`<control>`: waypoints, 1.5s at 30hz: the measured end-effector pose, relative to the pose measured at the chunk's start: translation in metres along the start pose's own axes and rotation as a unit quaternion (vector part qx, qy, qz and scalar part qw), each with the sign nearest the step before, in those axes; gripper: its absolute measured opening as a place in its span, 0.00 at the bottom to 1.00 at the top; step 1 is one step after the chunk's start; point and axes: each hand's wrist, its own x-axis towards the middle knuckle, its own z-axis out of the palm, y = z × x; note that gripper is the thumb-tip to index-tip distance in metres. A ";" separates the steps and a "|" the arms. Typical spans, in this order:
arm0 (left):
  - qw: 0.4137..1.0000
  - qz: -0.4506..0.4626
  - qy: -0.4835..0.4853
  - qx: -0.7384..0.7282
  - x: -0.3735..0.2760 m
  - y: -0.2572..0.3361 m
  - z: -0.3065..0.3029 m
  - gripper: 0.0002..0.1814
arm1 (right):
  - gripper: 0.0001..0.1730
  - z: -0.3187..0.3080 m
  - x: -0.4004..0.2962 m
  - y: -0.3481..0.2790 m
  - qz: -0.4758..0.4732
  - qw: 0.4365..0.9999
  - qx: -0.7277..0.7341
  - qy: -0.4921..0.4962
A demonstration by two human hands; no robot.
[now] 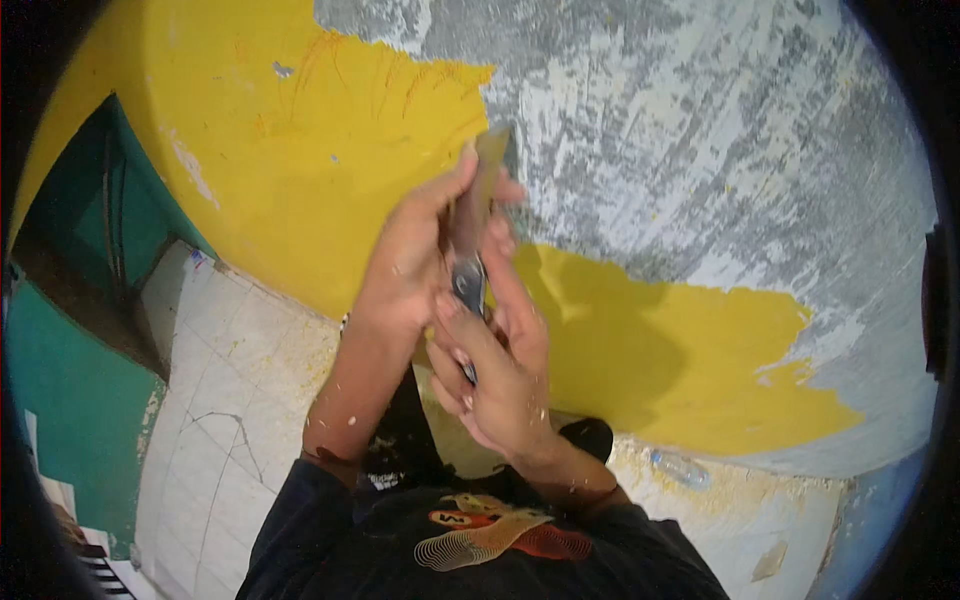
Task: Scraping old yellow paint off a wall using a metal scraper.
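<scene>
A metal putty knife, or scraper, (pixel 478 210) is in both my hands, its blade pointing up towards the wall. My right hand (pixel 499 356) is wrapped around the dark handle (pixel 469 281), with the thumb lying along it. Around the blade curls my left hand (pixel 409 251); its thumb rests at the near edge and its fingertips show on the far side. Both hands are slightly blurred. Small pale flakes stick to my forearms. Before me, the wall has yellow paint (pixel 315 172) and a large stripped patch (pixel 675 150) of grey and white. The paint's border is ragged.
A green-framed recess or doorway (pixel 82 225) opens at left, beside a green surface (pixel 75 420). Yellow flakes dust the pale, cracked floor (pixel 217 420). A clear plastic bottle (pixel 681 471) lies at the wall's foot on the right. A blue surface (pixel 881 510) stands at the lower right.
</scene>
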 end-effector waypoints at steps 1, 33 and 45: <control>1.000 -0.013 0.003 -0.002 0.001 0.004 0.005 0.23 | 0.39 0.001 0.001 0.000 0.006 1.000 0.005 0.012; 0.996 0.083 -0.003 -0.019 0.006 -0.026 0.022 0.22 | 0.39 -0.029 -0.002 0.002 -0.038 0.999 -0.019 0.024; 0.986 0.148 0.046 0.058 0.022 0.003 0.028 0.24 | 0.38 -0.025 0.036 -0.017 -0.060 0.996 -0.059 0.015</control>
